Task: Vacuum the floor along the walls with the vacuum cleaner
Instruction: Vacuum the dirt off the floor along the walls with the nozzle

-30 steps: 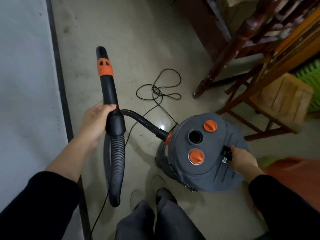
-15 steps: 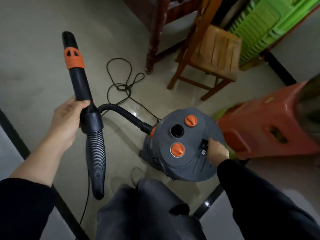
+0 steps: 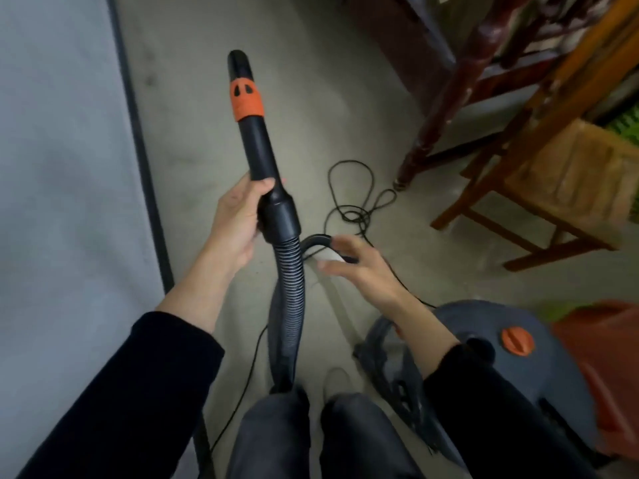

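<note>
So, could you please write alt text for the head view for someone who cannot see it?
A left hand grips the orange-banded vacuum wand; the open right hand hovers by its ribbed hose. The grey canister stands lower right, a cord looped on the floor.

Left hand curled, gripping; right hand spread.
</note>
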{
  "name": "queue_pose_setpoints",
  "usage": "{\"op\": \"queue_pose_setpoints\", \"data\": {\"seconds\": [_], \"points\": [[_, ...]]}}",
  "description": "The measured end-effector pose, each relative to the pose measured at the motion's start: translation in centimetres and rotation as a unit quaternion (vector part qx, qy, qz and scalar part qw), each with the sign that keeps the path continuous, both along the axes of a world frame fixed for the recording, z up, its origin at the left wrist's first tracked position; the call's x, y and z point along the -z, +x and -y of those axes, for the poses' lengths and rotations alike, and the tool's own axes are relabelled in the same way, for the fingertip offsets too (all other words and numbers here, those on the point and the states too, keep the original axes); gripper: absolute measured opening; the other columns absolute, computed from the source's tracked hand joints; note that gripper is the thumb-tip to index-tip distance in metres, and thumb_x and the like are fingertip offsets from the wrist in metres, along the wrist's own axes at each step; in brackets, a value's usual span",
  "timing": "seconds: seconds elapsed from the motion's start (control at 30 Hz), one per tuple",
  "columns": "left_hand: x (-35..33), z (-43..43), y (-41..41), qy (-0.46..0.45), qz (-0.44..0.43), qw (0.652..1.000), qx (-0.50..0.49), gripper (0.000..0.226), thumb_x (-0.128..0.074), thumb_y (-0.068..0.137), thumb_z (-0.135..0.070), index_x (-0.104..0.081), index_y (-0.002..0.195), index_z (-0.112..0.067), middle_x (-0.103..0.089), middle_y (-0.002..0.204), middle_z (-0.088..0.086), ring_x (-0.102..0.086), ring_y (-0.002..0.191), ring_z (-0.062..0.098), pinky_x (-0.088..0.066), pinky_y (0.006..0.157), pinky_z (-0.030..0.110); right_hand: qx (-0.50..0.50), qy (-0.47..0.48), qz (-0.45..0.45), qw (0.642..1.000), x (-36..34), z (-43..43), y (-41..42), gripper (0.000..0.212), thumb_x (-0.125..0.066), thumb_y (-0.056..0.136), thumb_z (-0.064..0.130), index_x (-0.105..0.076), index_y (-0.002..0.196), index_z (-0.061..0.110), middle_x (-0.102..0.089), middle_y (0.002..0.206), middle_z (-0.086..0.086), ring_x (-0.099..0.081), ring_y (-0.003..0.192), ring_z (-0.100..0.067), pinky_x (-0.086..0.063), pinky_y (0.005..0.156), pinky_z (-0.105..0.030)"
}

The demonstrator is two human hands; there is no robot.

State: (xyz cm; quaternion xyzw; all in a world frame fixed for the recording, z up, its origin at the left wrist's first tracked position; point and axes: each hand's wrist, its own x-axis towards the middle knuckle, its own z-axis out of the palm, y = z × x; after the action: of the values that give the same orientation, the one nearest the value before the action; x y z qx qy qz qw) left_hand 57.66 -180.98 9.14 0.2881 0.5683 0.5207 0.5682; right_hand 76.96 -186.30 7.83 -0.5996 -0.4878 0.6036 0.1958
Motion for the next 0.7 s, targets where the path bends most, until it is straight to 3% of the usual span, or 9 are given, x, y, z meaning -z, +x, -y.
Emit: {"op": "queue_pose_setpoints", "data": {"seconds": [0.07,0.17,0.27,0.33,0.43,0.57,0.7], "points": [[-0.7,-0.8,-1.6,0.013,0.006,1.000,-0.017,0.014,-0.054,0.096,-0.013,-0.067,0.099,-0.016,-0.072,0.090,-0.003,-0.066,0.079,0.010,-0.052,0.076,0.028,-0.082,0.002,-0.029,0.996,-0.6,-2.5,-5.4,0.076,-0.084,0.071,0.038,-0.046,0.135,0.021,-0.058,0.124,0.007,-0.055,0.114,-0.008,-0.045,0.093,-0.023],[-0.7,-2.5,-4.3,0.009,0.043,0.997,-0.062,0.014,-0.061,0.089,-0.021,-0.068,0.100,-0.016,-0.071,0.091,-0.001,-0.066,0.080,0.012,-0.051,0.076,0.032,-0.100,0.062,-0.012,0.993,0.2,-4.6,-10.5,0.061,-0.082,0.069,0.030,-0.051,0.120,0.020,-0.063,0.092,0.005,-0.063,0.083,-0.010,-0.054,0.074,-0.031],[0.9,-4.2,-7.1,-0.019,0.129,0.984,-0.125,0.020,-0.059,0.093,-0.019,-0.064,0.111,-0.012,-0.071,0.094,-0.001,-0.069,0.081,0.009,-0.054,0.073,0.029,-0.099,0.120,0.051,0.986,1.4,-7.1,-12.8,0.037,-0.068,0.075,0.009,-0.050,0.107,0.014,-0.053,0.071,0.006,-0.051,0.060,-0.011,-0.041,0.055,-0.024],[2.4,-5.3,-8.6,-0.041,0.193,0.969,-0.149,0.029,-0.055,0.096,-0.018,-0.058,0.123,-0.009,-0.071,0.099,0.002,-0.071,0.082,0.009,-0.057,0.067,0.027,-0.129,0.165,0.121,0.970,1.7,-9.6,-13.5,0.035,-0.065,0.076,0.007,-0.048,0.106,0.015,-0.054,0.072,0.003,-0.051,0.060,-0.014,-0.036,0.051,-0.022],[4.9,-6.3,-9.6,-0.068,0.273,0.945,-0.168,0.037,-0.052,0.098,-0.021,-0.053,0.132,-0.007,-0.069,0.107,0.006,-0.072,0.086,0.013,-0.058,0.071,0.029,-0.209,0.198,0.241,0.927,2.0,-13.3,-14.0,0.036,-0.065,0.077,0.009,-0.048,0.107,0.020,-0.059,0.081,-0.001,-0.057,0.069,-0.021,-0.040,0.053,-0.023],[9.5,-6.3,-10.2,-0.108,0.375,0.903,-0.180,0.027,-0.049,0.100,-0.024,-0.058,0.118,-0.006,-0.069,0.107,0.009,-0.068,0.096,0.020,-0.059,0.067,0.029,-0.292,0.180,0.368,0.864,4.1,-15.9,-15.1,0.036,-0.061,0.083,0.011,-0.049,0.116,0.019,-0.063,0.089,-0.005,-0.062,0.079,-0.026,-0.050,0.062,-0.035],[15.5,-5.1,-11.1,-0.152,0.385,0.895,-0.166,0.030,-0.049,0.099,-0.024,-0.052,0.123,-0.005,-0.069,0.107,0.013,-0.069,0.097,0.022,-0.060,0.075,0.034,-0.303,0.087,0.367,0.875,9.8,-15.0,-16.2,0.044,-0.062,0.079,0.009,-0.050,0.119,0.022,-0.064,0.095,-0.002,-0.064,0.088,-0.024,-0.053,0.072,-0.035]]}}
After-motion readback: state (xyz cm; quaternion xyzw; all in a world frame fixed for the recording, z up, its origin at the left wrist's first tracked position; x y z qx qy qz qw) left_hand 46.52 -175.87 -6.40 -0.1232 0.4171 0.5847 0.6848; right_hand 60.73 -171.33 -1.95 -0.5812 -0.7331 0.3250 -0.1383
